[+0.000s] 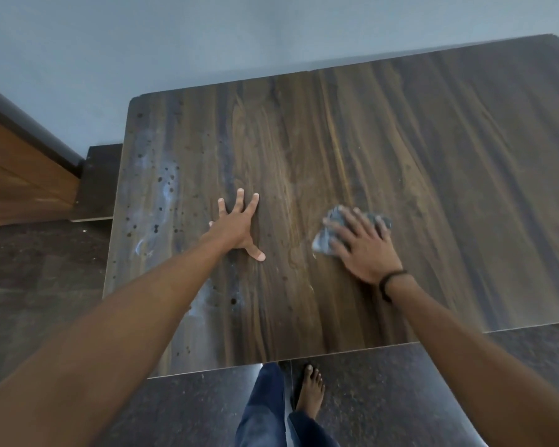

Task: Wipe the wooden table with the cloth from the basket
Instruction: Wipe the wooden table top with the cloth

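My left hand [239,229] flat on the table [433,156], my right hand [363,245] beside it to the right, on the cloth [328,235], wall [207,37] behind

Pale grey wall [142,33]; dark speckled floor [400,398]; brown wooden cabinet [20,175] left.

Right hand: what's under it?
The right hand presses a crumpled grey cloth onto the wooden table. Cloth edges show past the fingers; its middle and the wood beneath are covered.

The right hand [365,245] covers most of the cloth [323,242]; the table [433,156] runs off the right edge.
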`<state>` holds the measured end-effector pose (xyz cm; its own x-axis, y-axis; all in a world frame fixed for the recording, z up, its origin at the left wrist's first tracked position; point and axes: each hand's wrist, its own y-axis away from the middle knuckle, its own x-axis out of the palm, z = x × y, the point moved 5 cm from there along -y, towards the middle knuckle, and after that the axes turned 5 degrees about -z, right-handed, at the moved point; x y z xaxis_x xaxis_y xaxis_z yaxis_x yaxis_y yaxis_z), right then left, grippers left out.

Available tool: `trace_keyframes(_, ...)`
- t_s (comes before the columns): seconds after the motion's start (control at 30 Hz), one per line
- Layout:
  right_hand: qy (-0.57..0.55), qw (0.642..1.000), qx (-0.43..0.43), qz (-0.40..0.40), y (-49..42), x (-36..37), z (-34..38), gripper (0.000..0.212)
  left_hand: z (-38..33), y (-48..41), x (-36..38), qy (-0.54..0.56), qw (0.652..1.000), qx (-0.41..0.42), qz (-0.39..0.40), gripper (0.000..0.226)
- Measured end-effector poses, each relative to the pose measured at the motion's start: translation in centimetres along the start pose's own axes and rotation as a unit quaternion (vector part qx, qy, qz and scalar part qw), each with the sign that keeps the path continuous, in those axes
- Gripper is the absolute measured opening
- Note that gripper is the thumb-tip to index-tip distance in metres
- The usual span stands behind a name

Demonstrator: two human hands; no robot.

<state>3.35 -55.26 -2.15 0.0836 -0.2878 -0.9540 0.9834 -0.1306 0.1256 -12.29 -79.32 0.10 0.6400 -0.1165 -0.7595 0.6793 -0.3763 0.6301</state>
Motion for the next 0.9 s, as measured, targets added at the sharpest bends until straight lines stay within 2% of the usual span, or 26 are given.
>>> trace_keyframes(0.07, -0.031, 0.997, 0.073, -0.012, -3.0, -0.7, 0.9, 0.051, 0.0, 0.1, -0.1, 0.001, 1.0, 0.002, 0.002, 0.153)
trace_keyframes(0.1, -0.024, 0.998, 0.062, -0.007, -3.0, -0.3, 2.4, 0.051, 0.0, 0.2, -0.1, 0.002, 1.0, 0.004, 0.002, 0.153)
trace_keyframes(0.17, 0.021, 0.997, -0.074, 0.001, 0.3, 1.9, 6.2, 0.051, 0.0, 0.4, -0.1, 0.001, 1.0, 0.008, -0.002, 0.153)
trace_keyframes(0.23, 0.054, 0.977, -0.208, 0.02, 6.4, 3.9, 7.9, 0.051, 0.0, 0.5, -0.1, 0.001, 1.0, 0.01, -0.007, 0.153)
trace_keyframes(0.3, 0.07, 0.961, -0.265, 0.028, 9.8, 4.5, 6.4, 0.053, 0.0, 0.4, 0.0, -0.006, 1.0, 0.014, -0.005, 0.152)
trace_keyframes(0.37, 0.097, 0.952, -0.288, 0.044, 8.6, 3.4, 3.9, 0.052, 0.0, 0.1, 0.0, -0.012, 1.0, 0.013, 0.004, 0.151)
trace_keyframes(0.43, 0.099, 0.962, -0.251, 0.034, 3.9, 1.6, 2.3, 0.054, 0.1, -0.5, -0.4, -0.017, 1.0, 0.007, 0.018, 0.15)
trace_keyframes(0.57, -0.002, 1.0, -0.011, -0.006, -6.8, -0.7, 2.6, 0.07, 1.3, -2.0, -2.8, 0.005, 0.999, -0.032, 0.003, 0.149)
trace_keyframes(0.6, -0.004, 1.0, 0.019, -0.011, -7.7, -0.6, 3.5, 0.071, 1.7, -2.3, -3.4, 0.019, 0.999, -0.047, -0.004, 0.15)
trace_keyframes(0.63, 0.011, 1.0, 0.01, -0.013, -7.3, -0.2, 4.7, 0.07, 2.1, -2.5, -3.7, 0.026, 0.998, -0.058, -0.003, 0.151)
trace_keyframes(0.77, 0.035, 0.978, -0.203, 0.028, 4.8, 3.8, 9.2, 0.067, 2.5, -2.9, -3.3, 0.036, 0.998, -0.049, -0.006, 0.153)
trace_keyframes(0.83, 0.035, 0.969, -0.24, 0.048, 8.9, 4.6, 8.4, 0.067, 2.7, -3.0, -3.2, 0.043, 0.998, -0.044, -0.018, 0.153)
trace_keyframes(0.9, 0.053, 0.962, -0.262, 0.053, 6.6, 4.0, 6.7, 0.069, 2.8, -3.1, -3.3, 0.045, 0.998, -0.04, -0.025, 0.152)
